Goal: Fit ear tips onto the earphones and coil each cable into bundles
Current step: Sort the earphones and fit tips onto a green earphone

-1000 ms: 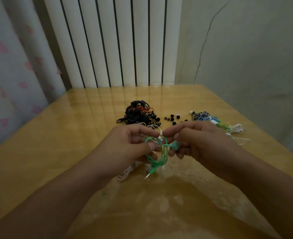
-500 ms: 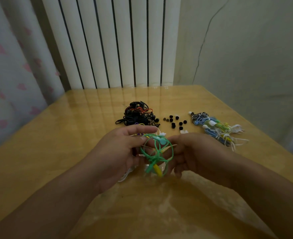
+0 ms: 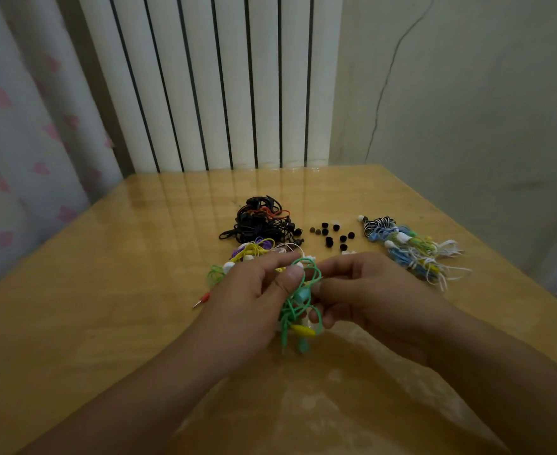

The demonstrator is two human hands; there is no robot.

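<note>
Both hands on one green earphone cable [image 3: 303, 300] above the table [image 3: 106, 307]: left hand [image 3: 251, 307] pinches its loops, right hand [image 3: 369, 297] pinches alongside. Roughly ten black ear tips [image 3: 331, 234] lie beyond, three cable piles around.

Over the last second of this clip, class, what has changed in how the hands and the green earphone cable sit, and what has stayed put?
The right hand drew back toward the person, then came forward again to the green earphone cable. The left hand kept its grip throughout. The cable's neat loop loosened into a longer hanging tangle. The black earphone pile, loose ear tips and coiled bundles stayed put.
</note>
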